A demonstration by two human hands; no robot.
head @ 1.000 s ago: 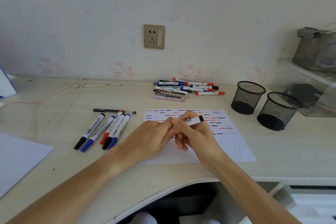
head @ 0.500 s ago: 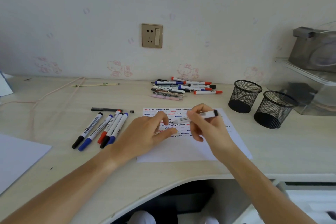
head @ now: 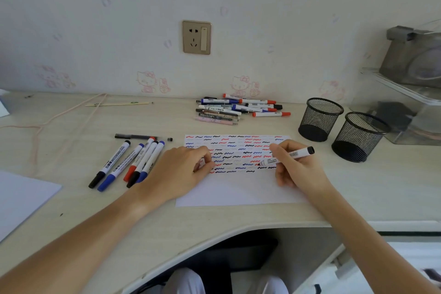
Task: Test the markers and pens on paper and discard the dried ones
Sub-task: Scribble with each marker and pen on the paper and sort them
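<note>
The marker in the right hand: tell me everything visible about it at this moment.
The marker is a white, plastic-looking barrel with a black rear end, a barcode and dark print. It is uncapped; its dark tip meets the paper at the lowest row of squiggles. It slants, rear end up and to the right. The right hand pinches it mid-barrel; nothing else touches it.
</note>
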